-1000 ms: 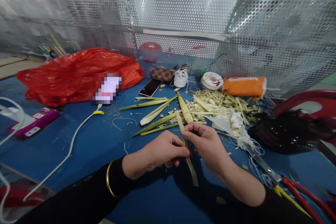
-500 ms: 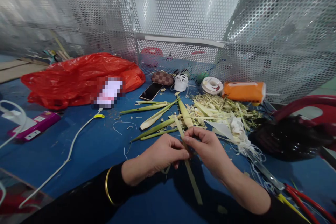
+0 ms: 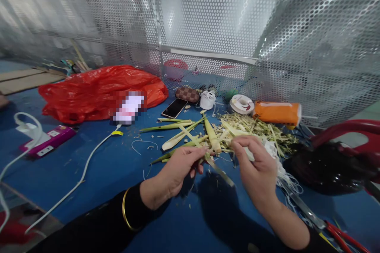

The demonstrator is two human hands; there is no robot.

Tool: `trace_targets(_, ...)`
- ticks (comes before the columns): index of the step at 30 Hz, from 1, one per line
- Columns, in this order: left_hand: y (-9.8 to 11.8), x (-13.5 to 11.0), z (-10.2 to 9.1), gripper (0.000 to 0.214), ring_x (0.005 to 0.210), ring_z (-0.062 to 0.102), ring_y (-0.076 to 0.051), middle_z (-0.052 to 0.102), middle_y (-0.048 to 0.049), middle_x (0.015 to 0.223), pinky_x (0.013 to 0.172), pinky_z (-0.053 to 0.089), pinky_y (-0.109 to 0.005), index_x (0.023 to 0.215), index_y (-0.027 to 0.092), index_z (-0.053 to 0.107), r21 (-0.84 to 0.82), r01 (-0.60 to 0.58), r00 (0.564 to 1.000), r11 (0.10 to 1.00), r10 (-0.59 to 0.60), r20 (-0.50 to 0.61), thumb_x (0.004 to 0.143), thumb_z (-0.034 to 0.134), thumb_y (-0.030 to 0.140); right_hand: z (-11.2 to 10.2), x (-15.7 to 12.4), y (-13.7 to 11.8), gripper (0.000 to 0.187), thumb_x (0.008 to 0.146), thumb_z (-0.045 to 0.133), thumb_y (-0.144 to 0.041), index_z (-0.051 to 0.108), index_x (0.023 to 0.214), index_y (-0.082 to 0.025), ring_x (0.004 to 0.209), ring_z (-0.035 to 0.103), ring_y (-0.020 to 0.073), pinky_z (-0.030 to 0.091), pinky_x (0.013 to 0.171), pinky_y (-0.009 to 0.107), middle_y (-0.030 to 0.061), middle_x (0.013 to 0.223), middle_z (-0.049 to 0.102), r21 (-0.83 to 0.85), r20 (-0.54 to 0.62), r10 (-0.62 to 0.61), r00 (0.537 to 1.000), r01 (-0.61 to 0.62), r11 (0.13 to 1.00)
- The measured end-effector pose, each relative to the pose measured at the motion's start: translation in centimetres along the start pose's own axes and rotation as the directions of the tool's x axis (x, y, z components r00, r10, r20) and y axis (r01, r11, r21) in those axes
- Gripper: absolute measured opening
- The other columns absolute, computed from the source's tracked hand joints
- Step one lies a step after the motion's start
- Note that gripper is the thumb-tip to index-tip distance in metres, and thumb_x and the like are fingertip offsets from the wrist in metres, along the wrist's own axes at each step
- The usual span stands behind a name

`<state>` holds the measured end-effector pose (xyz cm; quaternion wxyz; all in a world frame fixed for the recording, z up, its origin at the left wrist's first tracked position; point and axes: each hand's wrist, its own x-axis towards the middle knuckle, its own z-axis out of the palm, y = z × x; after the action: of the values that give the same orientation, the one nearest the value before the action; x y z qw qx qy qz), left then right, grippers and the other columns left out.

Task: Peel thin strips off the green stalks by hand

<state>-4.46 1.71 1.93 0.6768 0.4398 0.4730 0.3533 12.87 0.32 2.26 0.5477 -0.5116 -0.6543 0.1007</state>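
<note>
Between thumb and fingers, my left hand point(image 3: 179, 166) grips a flat, pale green leaf strip point(image 3: 220, 171), whose lower end slants down to the right. My right hand point(image 3: 257, 168) is apart from the strip, on its right, with thumb and fingers brought together; whatever they may hold is too small to make out. Beyond my hands lie a pointed, light green leaf shoot point(image 3: 211, 132) and several green leaf pieces point(image 3: 175, 141). A heap of shredded plant scraps point(image 3: 258, 129) spreads behind my right hand.
Along the back stand a white tape roll point(image 3: 242, 104), an orange packet point(image 3: 277, 114) and a dark phone point(image 3: 174, 108). At left are a red plastic bag point(image 3: 97, 91), a lit phone point(image 3: 130, 107) on a white cable and a purple power strip point(image 3: 49, 142). Red-handled shears point(image 3: 338, 234) lie right.
My right hand has let go of the leaf strip and moved right. My left hand still holds the strip, now tilted further. The view has shifted slightly.
</note>
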Motion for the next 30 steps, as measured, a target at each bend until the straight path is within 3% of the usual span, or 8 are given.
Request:
trace_targets(2, 0.2, 0.1, -0.1, 0.034, 0.043, 0.042, -0.004, 0.056, 0.0013, 0.056, 0.039, 0.023, -0.017, 0.088, 0.012, 0.072, -0.047, -0.040, 0.999, 0.998, 0.039, -0.022, 0.084, 0.057, 0.042, -0.2, 0.1, -0.1, 0.022, 0.089, 0.055, -0.029, 0.059, 0.069, -0.021, 0.076, 0.055, 0.0195, 0.041, 0.074, 0.031, 0.0026, 0.073, 0.059, 0.008, 0.014, 0.064, 0.998, -0.064, 0.998)
trace_targets(4, 0.1, 0.1, -0.1, 0.035, 0.045, 0.046, -0.004, 0.060, -0.0006, 0.064, 0.038, 0.024, -0.016, 0.088, 0.012, 0.071, -0.077, -0.065, 0.998, 0.995, 0.064, -0.007, 0.085, 0.056, 0.043, 0.1, 0.0, 0.0, 0.026, 0.087, 0.057, -0.036, 0.060, 0.067, -0.021, 0.072, 0.055, 0.0194, 0.041, 0.070, 0.031, 0.0024, 0.070, 0.060, 0.056, 0.133, 0.197, 0.971, -0.206, 0.977)
trace_targets(7, -0.3, 0.0, 0.1, 0.034, 0.046, 0.052, -0.006, 0.060, -0.0012, 0.063, 0.036, 0.022, -0.017, 0.078, 0.011, 0.069, -0.055, -0.061, 0.997, 0.997, 0.063, 0.036, 0.082, 0.060, 0.044, 0.8, -0.1, 0.3, 0.027, 0.081, 0.063, -0.044, 0.065, 0.073, -0.019, 0.073, 0.057, 0.0199, 0.042, 0.070, 0.031, 0.0032, 0.073, 0.064, 0.179, 0.336, 0.393, 0.856, -0.468, 0.865)
trace_targets(10, -0.5, -0.2, 0.2, 0.036, 0.043, 0.052, -0.008, 0.056, 0.0002, 0.050, 0.036, 0.020, -0.018, 0.065, 0.012, 0.064, 0.037, -0.031, 0.997, 0.999, 0.028, 0.073, 0.078, 0.064, 0.046, 1.3, -0.3, 0.4, 0.028, 0.076, 0.068, -0.045, 0.063, 0.070, -0.018, 0.068, 0.054, 0.0167, 0.041, 0.066, 0.028, 0.0007, 0.068, 0.062, 0.262, 0.440, 0.471, 0.765, -0.611, 0.747)
trace_targets(12, -0.4, -0.3, 0.2, 0.035, 0.041, 0.050, -0.007, 0.060, -0.0017, 0.050, 0.037, 0.022, -0.019, 0.064, 0.012, 0.065, 0.094, -0.012, 0.993, 0.995, 0.001, 0.115, 0.077, 0.065, 0.045, 1.4, -0.4, 0.4, 0.027, 0.075, 0.069, -0.042, 0.061, 0.066, -0.018, 0.064, 0.051, 0.0149, 0.040, 0.063, 0.027, -0.0009, 0.064, 0.058, 0.276, 0.447, 0.474, 0.759, -0.620, 0.734)
trace_targets(16, -0.2, -0.4, 0.2, 0.031, 0.046, 0.055, -0.008, 0.072, -0.0076, 0.069, 0.039, 0.025, -0.019, 0.070, 0.011, 0.070, 0.142, 0.016, 0.987, 0.990, -0.039, 0.159, 0.076, 0.066, 0.041, 1.5, -0.8, 0.7, 0.026, 0.076, 0.067, -0.038, 0.056, 0.062, -0.018, 0.061, 0.046, 0.0140, 0.037, 0.060, 0.026, -0.0021, 0.060, 0.053, 0.280, 0.382, 0.450, 0.807, -0.566, 0.776)
trace_targets(23, -0.5, -0.5, 0.2, 0.032, 0.051, 0.058, -0.010, 0.072, -0.0088, 0.073, 0.044, 0.032, -0.019, 0.081, 0.011, 0.074, 0.162, 0.026, 0.981, 0.986, -0.056, 0.186, 0.073, 0.068, 0.042, 2.0, -1.3, 0.9, 0.026, 0.078, 0.063, -0.038, 0.055, 0.063, -0.020, 0.059, 0.045, 0.0140, 0.037, 0.059, 0.026, -0.0029, 0.060, 0.051, 0.254, 0.291, 0.464, 0.837, -0.535, 0.806)
trace_targets(30, -0.2, -0.1, 0.1, 0.037, 0.055, 0.061, -0.010, 0.072, -0.0097, 0.074, 0.047, 0.035, -0.019, 0.084, 0.010, 0.074, 0.016, -0.012, 0.998, 1.000, 0.011, 0.068, 0.081, 0.061, 0.044, 0.6, 0.7, 0.3, 0.030, 0.085, 0.054, -0.046, 0.063, 0.073, -0.020, 0.070, 0.059, 0.0184, 0.044, 0.068, 0.029, 0.0018, 0.070, 0.064, 0.182, 0.566, 0.339, 0.751, -0.516, 0.837)
